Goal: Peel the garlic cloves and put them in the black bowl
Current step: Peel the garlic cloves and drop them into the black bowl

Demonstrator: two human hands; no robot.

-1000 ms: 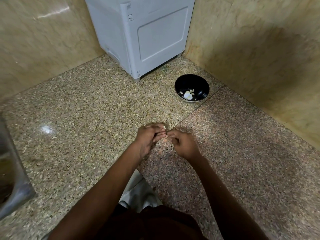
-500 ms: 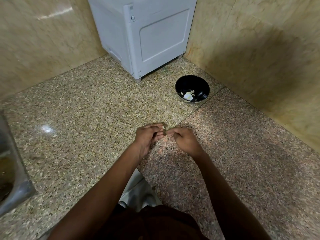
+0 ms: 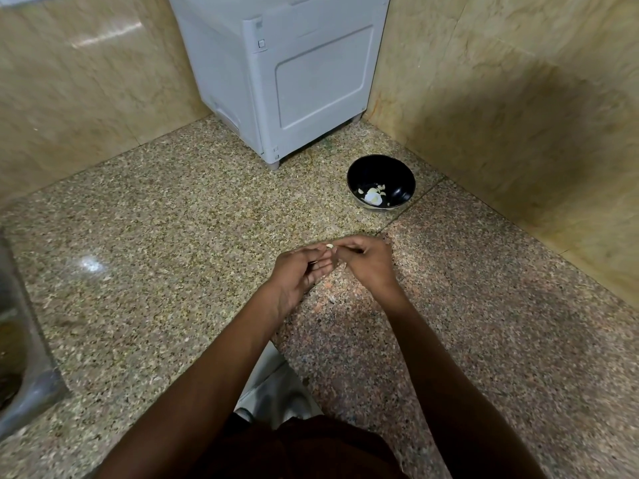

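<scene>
A small pale garlic clove (image 3: 330, 246) shows between the fingertips of both hands over the speckled counter. My left hand (image 3: 301, 271) holds it from the left, fingers curled, palm partly turned up. My right hand (image 3: 368, 262) pinches it from the right with thumb and forefinger. The black bowl (image 3: 397, 174) stands on the counter beyond the hands, to the right, with a few pale garlic pieces (image 3: 373, 196) lying in its bottom. Most of the clove is hidden by my fingers.
A grey box-shaped appliance (image 3: 287, 74) stands in the back corner, just left of the bowl. Beige marble walls (image 3: 518, 108) close the counter at the back and right. A metal sink edge (image 3: 24, 357) runs along the far left. The counter's front edge lies near my body.
Both hands have stayed together at the same spot. My left hand has turned its palm more upward, and the pale tip of the clove now shows between the fingertips.
</scene>
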